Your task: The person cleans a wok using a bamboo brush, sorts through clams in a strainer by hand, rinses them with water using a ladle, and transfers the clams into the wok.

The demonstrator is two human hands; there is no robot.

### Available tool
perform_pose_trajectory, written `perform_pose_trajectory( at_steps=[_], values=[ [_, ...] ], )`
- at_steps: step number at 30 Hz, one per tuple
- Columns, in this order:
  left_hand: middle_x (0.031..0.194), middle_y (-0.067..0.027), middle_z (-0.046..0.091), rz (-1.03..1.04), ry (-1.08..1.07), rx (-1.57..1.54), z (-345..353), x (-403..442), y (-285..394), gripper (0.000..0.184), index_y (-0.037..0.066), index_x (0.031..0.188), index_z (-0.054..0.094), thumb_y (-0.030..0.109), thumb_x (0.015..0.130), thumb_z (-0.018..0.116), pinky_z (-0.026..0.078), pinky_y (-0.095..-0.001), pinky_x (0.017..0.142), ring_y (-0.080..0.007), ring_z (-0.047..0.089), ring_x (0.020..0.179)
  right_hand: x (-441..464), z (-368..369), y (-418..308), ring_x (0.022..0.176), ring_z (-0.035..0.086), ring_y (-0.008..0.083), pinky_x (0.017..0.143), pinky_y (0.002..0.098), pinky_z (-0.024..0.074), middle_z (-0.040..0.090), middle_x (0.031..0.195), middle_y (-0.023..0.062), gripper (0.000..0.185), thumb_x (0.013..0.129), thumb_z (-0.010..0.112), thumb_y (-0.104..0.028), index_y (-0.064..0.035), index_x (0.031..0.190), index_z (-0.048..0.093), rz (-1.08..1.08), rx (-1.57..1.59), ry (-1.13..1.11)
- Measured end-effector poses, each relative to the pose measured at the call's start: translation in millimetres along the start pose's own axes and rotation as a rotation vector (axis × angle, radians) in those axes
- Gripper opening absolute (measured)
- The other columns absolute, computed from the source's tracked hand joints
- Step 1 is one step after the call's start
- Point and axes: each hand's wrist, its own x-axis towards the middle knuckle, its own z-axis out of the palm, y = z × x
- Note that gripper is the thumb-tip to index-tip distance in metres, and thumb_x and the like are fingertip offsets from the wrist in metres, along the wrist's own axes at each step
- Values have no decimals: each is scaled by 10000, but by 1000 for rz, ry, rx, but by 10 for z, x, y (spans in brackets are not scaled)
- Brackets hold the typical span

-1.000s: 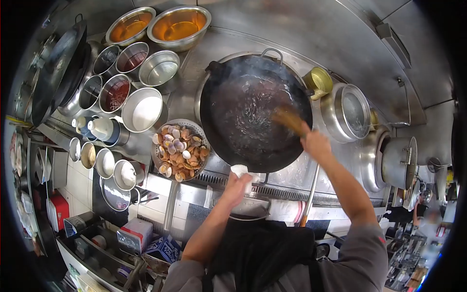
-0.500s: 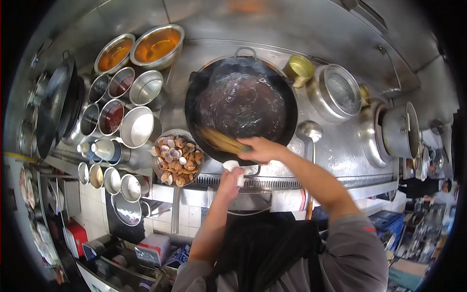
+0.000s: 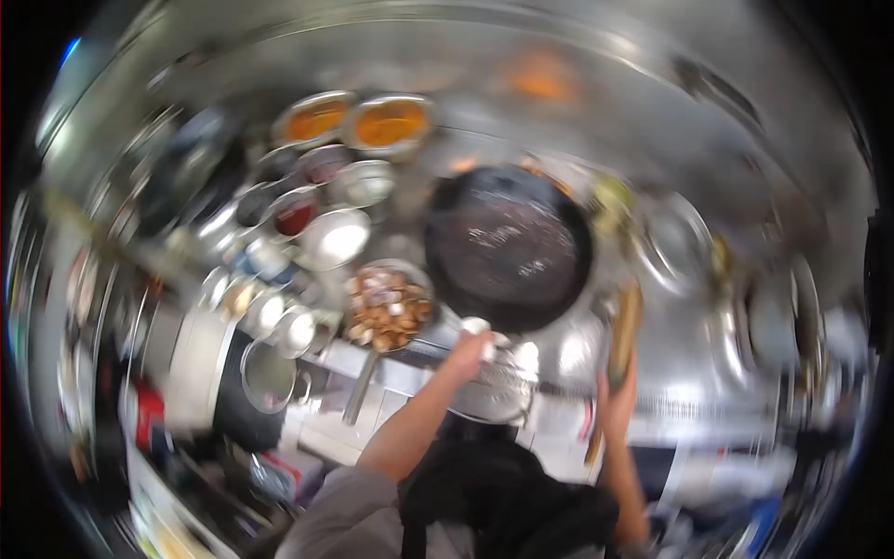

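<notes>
Your left hand (image 3: 471,352) is closed on a white cloth (image 3: 476,327) at the near edge of the wok (image 3: 508,249); the grip is firm, fingers wrapped round. Your right hand (image 3: 616,402) has its grip closed on the lower end of a bamboo brush (image 3: 626,328), held roughly upright, bristles clear of the wok, to its right. The wok sits on the tabletop (image 3: 659,358) with dark, glistening liquid inside. Orange flame (image 3: 463,165) shows at its far rim. A strainer of clams (image 3: 389,309) lies just left of the wok. Blur hides exact finger placement.
</notes>
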Motion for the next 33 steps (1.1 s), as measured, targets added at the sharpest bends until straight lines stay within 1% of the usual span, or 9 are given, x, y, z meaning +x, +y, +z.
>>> perform_pose_trajectory(
  at_steps=[4, 10, 11, 14, 19, 21, 23, 27, 33],
  values=[
    [946, -52, 647, 41, 122, 22, 130, -186, 79, 402, 130, 1233, 510, 196, 870, 670, 479, -357, 467, -176, 634, 682, -1045, -116, 761, 1051, 672, 393, 929, 442, 526, 627, 1240, 298, 887, 800, 749, -145, 0, 1556, 306, 657, -141, -592],
    [904, -94, 697, 137, 104, 148, 185, -298, -8, 284, 54, 1143, 571, 175, 890, 618, 461, -315, 466, -171, 631, 643, -811, -424, 121, 992, 671, 325, 887, 404, 521, 664, 1190, 237, 701, 874, 721, -171, -23, 1490, 421, 593, 185, -345],
    [915, -97, 701, 163, 109, 145, 202, -337, -42, 310, 56, 1173, 554, 176, 893, 616, 464, -314, 462, -172, 636, 644, -1000, -196, 572, 1047, 662, 327, 914, 403, 516, 660, 1221, 232, 698, 885, 732, -208, -24, 1488, 434, 257, 136, -132],
    [997, -119, 699, 274, 203, 248, 148, -122, -399, 445, 66, 1304, 454, 218, 920, 619, 488, -316, 447, -176, 655, 680, -1374, 164, 2232, 1085, 647, 321, 956, 390, 500, 654, 1226, 249, 683, 905, 738, -266, 6, 1466, 459, 198, -270, -434],
    [1064, -241, 627, 349, 424, 421, 782, -825, -257, 664, -125, 1316, 375, 252, 872, 694, 580, -401, 481, -305, 706, 775, -628, 90, 1790, 1099, 632, 353, 1015, 429, 479, 583, 1376, 202, 662, 933, 730, -305, 31, 1446, 481, 106, 154, -374],
    [1083, -266, 622, 408, 461, 490, 818, -721, -428, 695, -129, 1335, 348, 259, 874, 695, 588, -403, 491, -335, 716, 793, -207, 160, 1265, 950, 656, 315, 824, 429, 568, 581, 1350, 169, 633, 946, 721, -301, -27, 1462, 476, 22, 323, -314],
    [1159, -332, 598, 419, 507, 602, 881, -696, -472, 732, -133, 1351, 330, 266, 867, 706, 613, -457, 642, -419, 716, 900, 193, 4, 178, 699, 606, 176, 430, 300, 468, 578, 1205, 124, 612, 956, 709, -245, -96, 1486, 441, 404, 604, -480],
    [1242, -379, 555, 571, 580, 765, 1144, -833, -569, 708, -114, 1323, 342, 230, 832, 718, 515, -524, 934, -484, 628, 1122, 981, 513, -175, 622, 582, 148, 435, 260, 426, 637, 883, 54, 444, 954, 710, -307, -138, 1332, 549, 479, 775, -684],
    [1217, -323, 514, 825, 588, 930, 1337, -852, -723, 739, -82, 1317, 327, 162, 784, 778, 533, -532, 893, -481, 606, 1110, 1460, 745, -273, 578, 561, 98, 460, 222, 383, 622, 735, 15, 330, 936, 714, -427, -136, 1074, 641, 687, 1037, -683]
  ],
)
